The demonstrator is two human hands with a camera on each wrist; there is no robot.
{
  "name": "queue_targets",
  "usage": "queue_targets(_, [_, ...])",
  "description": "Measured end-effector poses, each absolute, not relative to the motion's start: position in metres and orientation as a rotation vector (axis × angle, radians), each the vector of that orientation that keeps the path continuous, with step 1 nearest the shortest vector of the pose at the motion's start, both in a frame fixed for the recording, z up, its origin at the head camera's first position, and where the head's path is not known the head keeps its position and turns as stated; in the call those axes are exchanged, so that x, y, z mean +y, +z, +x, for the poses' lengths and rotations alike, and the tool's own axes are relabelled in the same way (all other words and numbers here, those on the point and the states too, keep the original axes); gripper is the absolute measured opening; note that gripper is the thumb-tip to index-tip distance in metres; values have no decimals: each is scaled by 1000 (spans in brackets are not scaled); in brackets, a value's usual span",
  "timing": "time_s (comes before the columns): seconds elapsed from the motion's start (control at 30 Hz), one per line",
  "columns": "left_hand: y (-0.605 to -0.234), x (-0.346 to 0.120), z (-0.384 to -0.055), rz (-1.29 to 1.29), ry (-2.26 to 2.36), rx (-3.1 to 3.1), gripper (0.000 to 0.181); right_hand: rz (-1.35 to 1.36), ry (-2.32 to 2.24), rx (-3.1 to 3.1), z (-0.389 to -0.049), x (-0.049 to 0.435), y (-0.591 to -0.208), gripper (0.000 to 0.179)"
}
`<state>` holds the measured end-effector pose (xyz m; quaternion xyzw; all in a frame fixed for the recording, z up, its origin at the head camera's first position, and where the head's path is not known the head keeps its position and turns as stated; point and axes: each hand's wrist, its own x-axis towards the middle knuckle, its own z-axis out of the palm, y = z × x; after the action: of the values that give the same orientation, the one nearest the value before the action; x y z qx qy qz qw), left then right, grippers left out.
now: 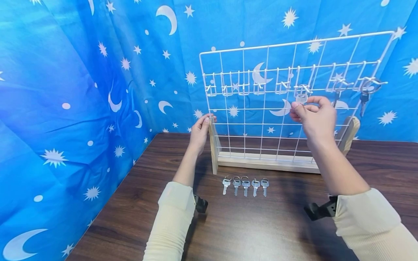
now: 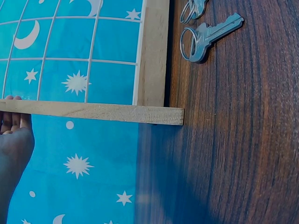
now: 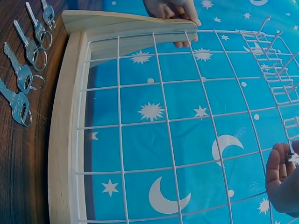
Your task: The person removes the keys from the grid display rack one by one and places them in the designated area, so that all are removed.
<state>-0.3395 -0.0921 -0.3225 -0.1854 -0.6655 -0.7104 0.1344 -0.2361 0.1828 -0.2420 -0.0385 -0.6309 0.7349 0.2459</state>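
Observation:
A white wire grid rack (image 1: 267,164) stands on a wooden base, with a row of wire hooks (image 1: 283,86) across it. My left hand (image 1: 200,134) grips the top of the left wooden upright (image 1: 213,152); in the right wrist view its fingers show on both sides of the wood. With my right hand (image 1: 318,117) I pinch a silver key (image 1: 301,98) just below a hook right of the middle. Its ring is at that hook; whether it hangs fully there I cannot tell. Farther right, a key (image 1: 364,99) and another key (image 1: 337,98) hang from hooks.
Several silver keys (image 1: 246,186) with rings lie in a row on the dark wood table (image 1: 261,228), in front of the rack's base. A blue cloth (image 1: 130,98) with stars and moons hangs behind and to the left. Hooks on the rack's left half carry no keys.

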Motion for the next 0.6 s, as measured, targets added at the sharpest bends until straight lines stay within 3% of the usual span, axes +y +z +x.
queue_targets(0.3, [-323, -92, -340, -530, -2051, -1943, 34, -8, 1936, -1748, -227, 184, -244, 15])
queue_targets(0.6, [-322, -92, -339, -543, -2045, -1942, 35, 16, 1821, -1851, -216, 186, -244, 13])
